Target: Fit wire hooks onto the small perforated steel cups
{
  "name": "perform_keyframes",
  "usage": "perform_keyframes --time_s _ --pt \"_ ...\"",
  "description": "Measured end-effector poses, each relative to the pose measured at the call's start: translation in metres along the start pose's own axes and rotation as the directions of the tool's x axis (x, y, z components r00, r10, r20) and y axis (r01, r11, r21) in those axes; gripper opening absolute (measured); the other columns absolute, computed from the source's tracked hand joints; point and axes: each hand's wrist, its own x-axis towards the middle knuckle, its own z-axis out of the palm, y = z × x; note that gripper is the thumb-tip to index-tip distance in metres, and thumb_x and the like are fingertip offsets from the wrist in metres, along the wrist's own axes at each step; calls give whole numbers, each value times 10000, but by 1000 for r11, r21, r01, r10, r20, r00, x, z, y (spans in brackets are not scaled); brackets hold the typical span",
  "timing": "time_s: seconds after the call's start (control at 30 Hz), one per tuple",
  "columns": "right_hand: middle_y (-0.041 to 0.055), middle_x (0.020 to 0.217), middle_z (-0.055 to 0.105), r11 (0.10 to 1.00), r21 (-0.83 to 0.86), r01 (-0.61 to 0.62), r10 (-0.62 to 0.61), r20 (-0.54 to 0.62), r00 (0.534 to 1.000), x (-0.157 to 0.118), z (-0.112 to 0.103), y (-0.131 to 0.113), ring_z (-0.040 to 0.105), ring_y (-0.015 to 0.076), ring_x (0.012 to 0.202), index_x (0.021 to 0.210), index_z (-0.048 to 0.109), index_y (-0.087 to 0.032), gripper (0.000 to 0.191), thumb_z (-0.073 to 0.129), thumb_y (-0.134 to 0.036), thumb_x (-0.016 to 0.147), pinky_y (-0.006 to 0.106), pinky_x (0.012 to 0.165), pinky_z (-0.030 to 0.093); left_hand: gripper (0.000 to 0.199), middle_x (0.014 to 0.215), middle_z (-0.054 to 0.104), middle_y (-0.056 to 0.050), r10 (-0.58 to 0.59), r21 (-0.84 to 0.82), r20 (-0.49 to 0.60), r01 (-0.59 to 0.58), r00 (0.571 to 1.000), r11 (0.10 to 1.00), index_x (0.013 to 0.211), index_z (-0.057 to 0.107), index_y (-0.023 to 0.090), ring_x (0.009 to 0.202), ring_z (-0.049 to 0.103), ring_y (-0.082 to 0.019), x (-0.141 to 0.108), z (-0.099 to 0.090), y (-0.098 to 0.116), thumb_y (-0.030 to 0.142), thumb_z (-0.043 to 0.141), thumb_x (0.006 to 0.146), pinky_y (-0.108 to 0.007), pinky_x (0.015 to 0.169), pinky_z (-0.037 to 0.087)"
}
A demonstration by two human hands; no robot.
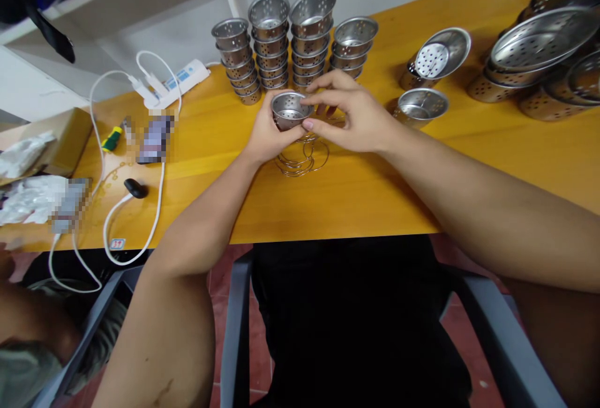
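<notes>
The cup (289, 114) is thin, shiny metal, round and tapered, pierced with small holes. It sits between the fingers of both hands, mouth up. Under and just nearer than the fingers lie wire rings (300, 163), thin, bright and loosely overlapped on the smooth orange-yellow wood table (319, 211).

The left hand (266, 136) is curled round the cup's left side, grasping it, thumb along the near side. The right hand (349, 111) comes in from the right, palm turned inward, fingers bent and spread; its thumb and a fingertip meet the cup's right rim. Both forearms angle inward over the table's near edge.

Beyond the fingers, four stacks (269, 45) of like cups stand close together, the nearest just behind the hands. Right of the right fingers are a tilted cup (443, 55), another cup (422, 107) and larger nested ones (539, 45). Bare wood lies between the rings and the near edge; left of the left fingers, more reaches to the phone (157, 139).
</notes>
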Motion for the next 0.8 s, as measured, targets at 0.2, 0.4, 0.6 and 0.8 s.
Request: perform_keyframes --time_s 0.2,0.4,0.6,0.8 --pt "138 1592 820 998 -5 -62 63 31 998 0 -4 -9 782 484 1421 1471 874 -394 771 902 -960 947 695 1181 735 952 1575 729 -127 -112 122 -10 112 994 986 1674 518 311 1521 787 -337 0 -2 18 918 873 1032 -580 1375 638" --pt "69 1669 794 995 -80 -55 65 126 990 0 -14 -22 721 491 1575 1405 889 -464 580 846 -902 1028 750 1338 639 933 1568 698 -123 -120 146 30 114 992 983 1737 469 318 1523 779 -348 0 0 28 847 865 1079 -594 1365 642" --pt "95 1715 764 996 -84 -35 49 164 985 -3 -6 -12 711 531 1606 1417 921 -422 537 872 -806 1045 813 1346 611 963 1542 694 -116 -103 144 41 96 994 985 1684 452 316 1479 793 -350 0 -2 29 861 909 1035 -599 1334 661" --pt "103 1739 726 998 -66 -1 11 158 987 -7 3 -1 698 508 1642 1486 913 -400 485 870 -664 1082 783 1400 593 1022 1578 644 -134 -54 139 79 43 995 989 1702 397 330 1532 753 -383 -2 -1 26 928 860 1015 -604 1337 643"
